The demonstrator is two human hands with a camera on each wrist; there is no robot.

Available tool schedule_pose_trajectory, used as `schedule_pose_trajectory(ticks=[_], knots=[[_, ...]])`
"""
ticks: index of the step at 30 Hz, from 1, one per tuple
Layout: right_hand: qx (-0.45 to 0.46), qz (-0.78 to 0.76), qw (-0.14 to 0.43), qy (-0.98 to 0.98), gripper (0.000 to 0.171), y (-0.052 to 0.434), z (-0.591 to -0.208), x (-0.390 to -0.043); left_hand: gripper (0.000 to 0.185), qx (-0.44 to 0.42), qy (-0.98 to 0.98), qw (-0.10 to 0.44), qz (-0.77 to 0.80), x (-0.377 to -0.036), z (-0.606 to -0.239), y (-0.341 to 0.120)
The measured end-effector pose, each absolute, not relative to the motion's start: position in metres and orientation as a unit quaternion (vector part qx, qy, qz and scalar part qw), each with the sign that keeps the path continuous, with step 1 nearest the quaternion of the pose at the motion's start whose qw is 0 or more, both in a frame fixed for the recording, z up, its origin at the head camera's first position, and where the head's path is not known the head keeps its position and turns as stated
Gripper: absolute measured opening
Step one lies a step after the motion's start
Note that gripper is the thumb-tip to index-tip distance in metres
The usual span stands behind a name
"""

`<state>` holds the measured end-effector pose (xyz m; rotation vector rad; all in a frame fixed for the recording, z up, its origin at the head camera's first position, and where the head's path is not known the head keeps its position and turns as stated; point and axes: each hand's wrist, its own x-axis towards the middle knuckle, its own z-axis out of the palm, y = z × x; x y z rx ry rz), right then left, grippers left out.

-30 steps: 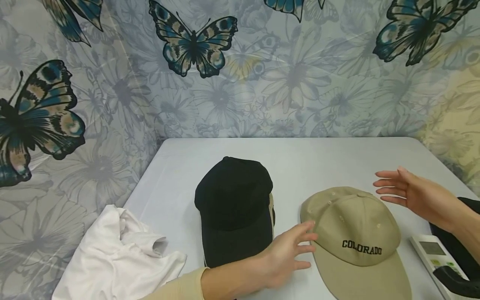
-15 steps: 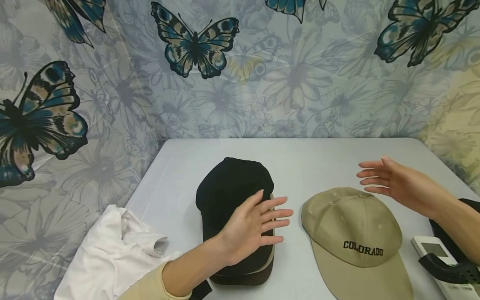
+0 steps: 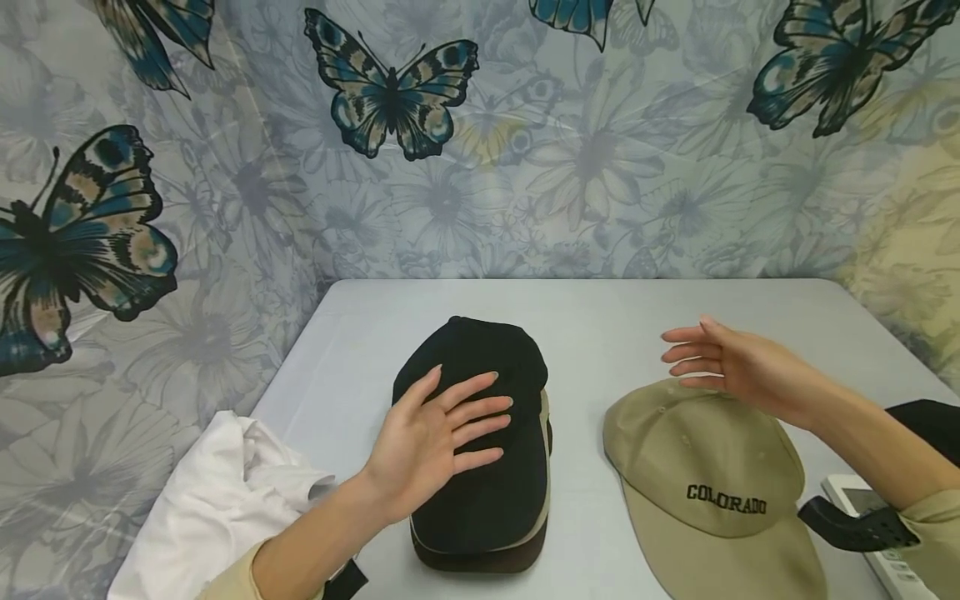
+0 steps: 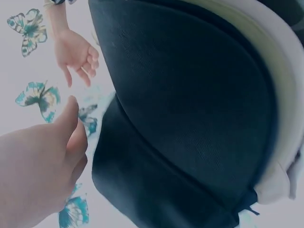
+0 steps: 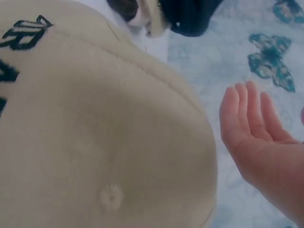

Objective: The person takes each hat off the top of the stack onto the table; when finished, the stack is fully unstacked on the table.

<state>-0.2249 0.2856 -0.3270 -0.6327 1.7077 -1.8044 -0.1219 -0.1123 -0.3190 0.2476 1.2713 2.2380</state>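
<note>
While hands hover | white cloth (image 3: 225, 500) left | remote (image 3: 870, 521) right

A table (image 3: 600, 317) stands against a hanging backdrop (image 3: 525, 167) that runs behind it and down its left side. Two stacks of headwear sit side by side near the front: on the left, a cap (image 3: 487, 500) lies on top of other caps (image 3: 480, 560), whose edges poke out beneath it; on the right, well apart from that pile, a second cap (image 3: 712, 467) sits alone with its brim toward the front edge. A crumpled cloth (image 3: 217, 508) lies at the front left corner. A remote (image 3: 885, 558) rests at the front right, just beside the lone cap. The left hand (image 3: 435, 433) is over the left pile; the right hand (image 3: 735, 367) is above the rear of the lone cap.
</note>
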Motion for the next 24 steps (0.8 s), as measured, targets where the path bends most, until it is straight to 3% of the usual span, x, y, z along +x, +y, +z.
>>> schedule_pose_trajectory(ticks=[13, 24], knots=[[-0.225, -0.674, 0.29, 0.641, 0.045, 0.259, -0.324, -0.229, 0.063, 0.022, 0.493, 0.195, 0.848, -0.109, -0.327, -0.153], [-0.183, -0.659, 0.299, 0.665, 0.042, 0.204, -0.326, -0.235, 0.06, -0.078, 0.533, 0.115, 0.835, -0.109, -0.348, -0.164]])
